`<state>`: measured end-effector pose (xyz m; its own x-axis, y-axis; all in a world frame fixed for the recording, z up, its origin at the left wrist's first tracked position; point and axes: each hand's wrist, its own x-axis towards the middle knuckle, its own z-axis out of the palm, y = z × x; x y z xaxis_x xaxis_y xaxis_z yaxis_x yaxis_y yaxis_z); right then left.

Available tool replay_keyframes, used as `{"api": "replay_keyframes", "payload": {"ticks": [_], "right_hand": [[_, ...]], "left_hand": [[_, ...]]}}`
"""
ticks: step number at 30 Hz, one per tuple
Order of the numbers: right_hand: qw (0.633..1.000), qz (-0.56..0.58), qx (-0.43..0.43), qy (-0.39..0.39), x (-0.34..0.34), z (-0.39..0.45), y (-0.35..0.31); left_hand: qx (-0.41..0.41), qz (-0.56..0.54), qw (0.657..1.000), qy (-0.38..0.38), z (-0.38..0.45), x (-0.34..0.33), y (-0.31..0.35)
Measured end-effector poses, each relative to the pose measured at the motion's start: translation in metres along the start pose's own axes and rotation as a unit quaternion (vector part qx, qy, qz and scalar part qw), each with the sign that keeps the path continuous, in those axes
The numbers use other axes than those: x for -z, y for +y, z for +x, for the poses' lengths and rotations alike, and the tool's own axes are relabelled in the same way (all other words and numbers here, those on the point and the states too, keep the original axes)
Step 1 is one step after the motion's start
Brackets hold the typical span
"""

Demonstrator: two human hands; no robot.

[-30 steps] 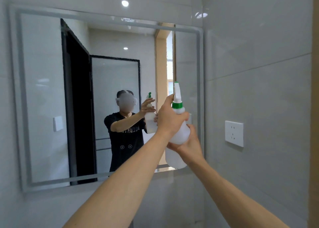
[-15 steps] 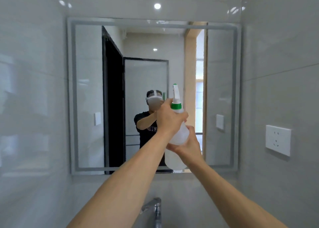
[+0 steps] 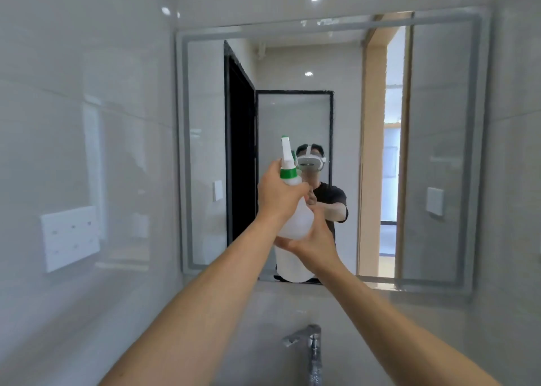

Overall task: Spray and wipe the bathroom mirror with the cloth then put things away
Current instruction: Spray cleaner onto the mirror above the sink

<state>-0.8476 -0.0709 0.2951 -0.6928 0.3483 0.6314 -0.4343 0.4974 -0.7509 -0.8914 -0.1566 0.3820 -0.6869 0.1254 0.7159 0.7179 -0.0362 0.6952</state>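
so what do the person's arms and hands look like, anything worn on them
Both forearms are bare, with no sleeve in the direct view. The left hand and right hand wear no gloves; no watch or ring shows. The mirror reflection shows a short-sleeved black T-shirt.

bare forearms, black tee, white headset

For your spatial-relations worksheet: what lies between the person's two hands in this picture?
In the head view, the white spray bottle: the left hand grips its neck, the right hand holds its body from below.
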Motion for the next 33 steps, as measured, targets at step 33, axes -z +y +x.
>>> {"api": "replay_keyframes", "payload": {"ticks": [33], "right_hand": [[0.991, 0.039, -0.032, -0.126, -0.134, -0.054, -0.008]], "left_hand": [[0.078, 0.070, 0.988, 0.116, -0.048, 0.135, -0.056]]}}
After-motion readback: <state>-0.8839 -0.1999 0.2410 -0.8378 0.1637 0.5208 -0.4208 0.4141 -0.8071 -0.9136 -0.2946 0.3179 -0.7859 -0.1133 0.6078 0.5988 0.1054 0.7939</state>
